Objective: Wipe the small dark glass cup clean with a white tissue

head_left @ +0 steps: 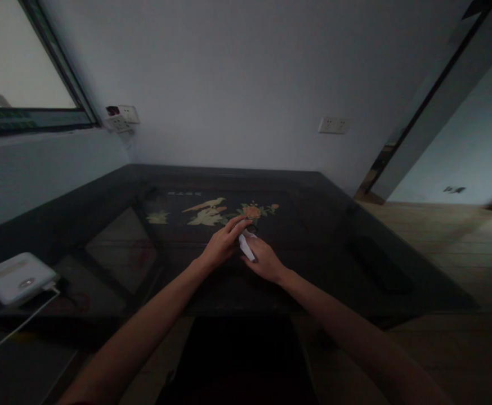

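Note:
My left hand and my right hand meet above the dark tabletop, near its middle. A crumpled white cloth or tissue is pinched in my right hand, with one end sticking out toward me. Fingers of my left hand close over a thin, dark-rimmed thing that looks like a pair of glasses. Most of it is hidden by the fingers and the cloth. Both hands are closed and nearly touching.
The glossy dark table bears a bird-and-flower picture. A white box-like device with a cable sits at the left. A dark flat object lies at the right. Wall sockets are behind.

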Tool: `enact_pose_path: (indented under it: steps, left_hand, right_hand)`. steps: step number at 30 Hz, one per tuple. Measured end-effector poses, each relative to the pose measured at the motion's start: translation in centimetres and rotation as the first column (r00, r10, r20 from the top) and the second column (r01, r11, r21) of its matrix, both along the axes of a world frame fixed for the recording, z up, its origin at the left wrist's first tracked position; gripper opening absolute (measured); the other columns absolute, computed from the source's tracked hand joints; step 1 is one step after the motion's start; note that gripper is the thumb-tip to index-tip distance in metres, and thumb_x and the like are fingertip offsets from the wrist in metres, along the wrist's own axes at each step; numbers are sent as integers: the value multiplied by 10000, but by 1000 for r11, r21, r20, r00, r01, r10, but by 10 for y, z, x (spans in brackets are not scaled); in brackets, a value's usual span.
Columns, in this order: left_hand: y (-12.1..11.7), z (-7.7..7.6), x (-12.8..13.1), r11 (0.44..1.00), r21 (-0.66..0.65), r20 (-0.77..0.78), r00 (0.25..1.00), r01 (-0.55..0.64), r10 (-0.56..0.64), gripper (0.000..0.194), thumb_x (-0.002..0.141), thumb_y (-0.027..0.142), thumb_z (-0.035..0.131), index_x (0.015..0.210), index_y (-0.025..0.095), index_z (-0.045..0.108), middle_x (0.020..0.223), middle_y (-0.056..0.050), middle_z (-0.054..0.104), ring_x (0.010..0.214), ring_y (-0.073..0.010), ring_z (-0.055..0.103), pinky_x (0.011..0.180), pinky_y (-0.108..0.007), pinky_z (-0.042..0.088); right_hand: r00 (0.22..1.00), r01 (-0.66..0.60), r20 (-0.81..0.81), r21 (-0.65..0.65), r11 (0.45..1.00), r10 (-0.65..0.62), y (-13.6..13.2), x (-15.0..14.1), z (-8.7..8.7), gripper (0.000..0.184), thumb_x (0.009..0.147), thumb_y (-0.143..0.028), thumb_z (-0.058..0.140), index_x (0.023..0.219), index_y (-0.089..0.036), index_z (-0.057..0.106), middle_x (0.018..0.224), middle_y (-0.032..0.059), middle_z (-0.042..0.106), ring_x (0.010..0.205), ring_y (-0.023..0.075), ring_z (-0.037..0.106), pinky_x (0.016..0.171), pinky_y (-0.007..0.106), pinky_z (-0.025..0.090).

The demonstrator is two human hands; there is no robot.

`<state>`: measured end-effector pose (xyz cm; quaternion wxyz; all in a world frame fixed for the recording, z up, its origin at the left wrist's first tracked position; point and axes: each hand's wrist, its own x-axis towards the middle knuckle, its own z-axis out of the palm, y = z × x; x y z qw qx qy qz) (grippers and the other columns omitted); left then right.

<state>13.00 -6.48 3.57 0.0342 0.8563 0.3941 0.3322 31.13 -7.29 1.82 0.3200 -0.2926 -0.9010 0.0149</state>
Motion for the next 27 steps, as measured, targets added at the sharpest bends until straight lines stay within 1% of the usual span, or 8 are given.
enact_pose_path:
  steps: [4, 7, 9, 13, 15, 18, 23, 27]
  left_hand:
    - [0, 3, 0, 999, -35, 41, 999, 24, -22, 733, 730, 3, 496, 1380, 304, 340, 1427, -69, 387, 1242, -232, 489, 982, -381, 475]
    - [3, 4, -2, 997, -67, 59, 998, 32, -28, 720, 717, 16, 514, 1364, 296, 369, 1410, -70, 407, 1239, -231, 492, 992, -386, 467]
    - [5, 5, -3, 994, -83, 79, 995, 67, -60, 723, 701, 14, 523, 1357, 282, 383, 1392, -77, 425, 1246, -227, 483, 1010, -385, 450]
    - [9, 7, -7, 973, -115, 111, 976, 198, -186, 729, 658, -7, 528, 1333, 241, 410, 1343, -97, 475, 1260, -224, 461, 1052, -403, 397]
    - [9, 7, -7, 962, -132, 127, 967, 238, -222, 736, 642, -17, 527, 1325, 232, 414, 1333, -102, 486, 1258, -222, 458, 1059, -411, 382]
    - [9, 7, -6, 959, -129, 167, 959, 251, -229, 720, 646, -20, 527, 1316, 219, 416, 1323, -108, 490, 1252, -214, 457, 1062, -405, 374]
    - [8, 3, -2, 966, -114, 191, 959, 231, -207, 699, 676, -24, 504, 1321, 228, 413, 1342, -110, 466, 1271, -212, 438, 1066, -412, 371]
    - [9, 2, -2, 964, -93, 181, 956, 249, -229, 676, 695, -20, 498, 1314, 239, 421, 1333, -106, 476, 1267, -214, 442, 1057, -428, 381]
  right_hand:
    - [992, 8, 122, 191, 982, -32, 3, 0, 0, 332, 896, -120, 413, 1193, -95, 558, 1132, 162, 644, 1114, 245, 568, 1006, 433, 428]
    - [973, 26, 210, 329, 944, -100, 5, 1, 4, 300, 922, -104, 391, 1139, -97, 598, 1075, 145, 666, 1061, 226, 590, 1021, 402, 417]
    - [959, 21, 254, 371, 929, -123, 6, 2, 7, 276, 928, -109, 395, 1082, -109, 624, 1011, 128, 680, 1013, 220, 604, 999, 390, 432]
    - [945, -8, 304, 383, 924, -117, 5, 4, 11, 248, 930, -112, 405, 980, -142, 646, 947, 101, 685, 965, 209, 606, 950, 381, 456]
    - [944, -16, 311, 386, 922, -113, 3, 3, 11, 238, 928, -113, 414, 964, -140, 648, 939, 98, 685, 951, 206, 606, 938, 373, 457]
    - [952, -9, 289, 367, 930, -105, 2, 1, 8, 252, 932, -120, 402, 1005, -122, 643, 946, 111, 687, 947, 210, 608, 941, 386, 447]
    - [971, -2, 230, 295, 955, -69, 1, -1, 1, 300, 935, -131, 387, 1134, -109, 610, 1046, 144, 679, 1020, 226, 598, 979, 422, 422]
    - [969, 5, 232, 324, 946, -84, 2, 1, 2, 294, 926, -107, 396, 1096, -141, 634, 1019, 117, 694, 1007, 212, 613, 1016, 419, 407]
